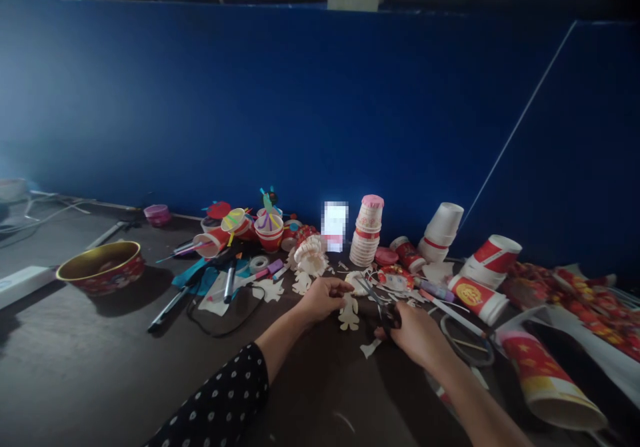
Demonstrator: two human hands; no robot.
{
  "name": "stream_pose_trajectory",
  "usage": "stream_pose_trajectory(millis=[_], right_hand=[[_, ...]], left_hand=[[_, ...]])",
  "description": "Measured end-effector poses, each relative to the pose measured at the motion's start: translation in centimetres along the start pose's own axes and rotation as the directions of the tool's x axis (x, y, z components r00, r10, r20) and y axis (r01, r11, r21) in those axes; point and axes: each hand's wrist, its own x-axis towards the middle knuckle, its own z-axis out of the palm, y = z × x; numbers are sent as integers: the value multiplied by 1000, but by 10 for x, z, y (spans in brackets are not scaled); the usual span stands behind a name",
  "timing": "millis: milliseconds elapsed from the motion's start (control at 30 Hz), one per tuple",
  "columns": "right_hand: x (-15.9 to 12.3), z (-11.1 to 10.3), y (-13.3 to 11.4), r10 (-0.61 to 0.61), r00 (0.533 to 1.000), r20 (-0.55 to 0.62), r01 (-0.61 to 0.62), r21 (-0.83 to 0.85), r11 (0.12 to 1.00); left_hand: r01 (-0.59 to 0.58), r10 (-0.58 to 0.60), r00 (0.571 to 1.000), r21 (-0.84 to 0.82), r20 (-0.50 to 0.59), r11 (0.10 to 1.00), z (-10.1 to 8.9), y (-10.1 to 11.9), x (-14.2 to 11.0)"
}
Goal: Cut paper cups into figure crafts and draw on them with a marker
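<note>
My left hand is closed in a pinch at the top of a pale paper cut-out with rounded, figure-like edges. My right hand grips a pair of scissors by the handles, the blades pointing up and left toward my left fingertips. Between the hands, just past the fingertips, lies more pale paper. A small paper scrap rests on the dark table below the scissors. Other cut paper shapes lie left of my left hand.
A stack of paper cups and a blurred bright screen stand behind the hands. Decorated cups, markers and a gold-lined bowl are left. Tipped red cups and a red patterned heap lie right.
</note>
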Motion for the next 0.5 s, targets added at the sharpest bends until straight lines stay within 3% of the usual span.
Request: stream_pose_trajectory(millis=[167,500], right_hand=[[-2,2,-1,65,997,-29,-67,-55,996],[0,2,6,-23,998,-60,26,62,998]], left_hand=[[-21,23,1000,-68,16,997,1,-3,-1],[51,-55,998,-106,-29,993,6,3,-3]])
